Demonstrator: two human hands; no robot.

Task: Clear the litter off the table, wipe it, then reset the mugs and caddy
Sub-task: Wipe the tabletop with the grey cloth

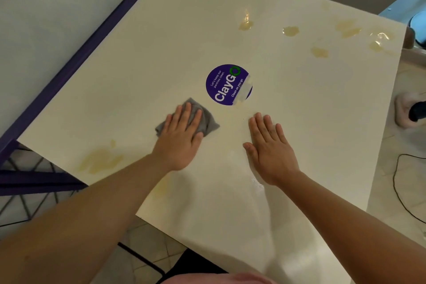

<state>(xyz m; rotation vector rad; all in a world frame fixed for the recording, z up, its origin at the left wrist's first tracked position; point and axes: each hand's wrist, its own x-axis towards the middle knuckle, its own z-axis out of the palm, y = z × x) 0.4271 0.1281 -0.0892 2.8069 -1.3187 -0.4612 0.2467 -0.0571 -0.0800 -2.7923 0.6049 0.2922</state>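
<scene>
Litter's gone, wiping's underway. Left hand (182,139) presses flat on a grey cloth (208,120), right hand (270,148) rests flat and empty on the table (138,71) beside it. Yellow stains (291,30) remain beyond the sticker (228,84), far past both hands. No mugs or caddy visible.

**Much of the scene lies under hands or past the frame**

The left hand (182,138) lies flat over a grey cloth (207,120), covering its middle so only the corners show. The white table (161,57) runs out of frame at its far corner and along the bottom edge. A round purple sticker (224,85) carries small print too fine to read in part, and tape hides its right rim. At the right edge, a pale object (405,113) on the floor is cut off and cannot be identified. A black cable (397,182) leaves the frame.
</scene>
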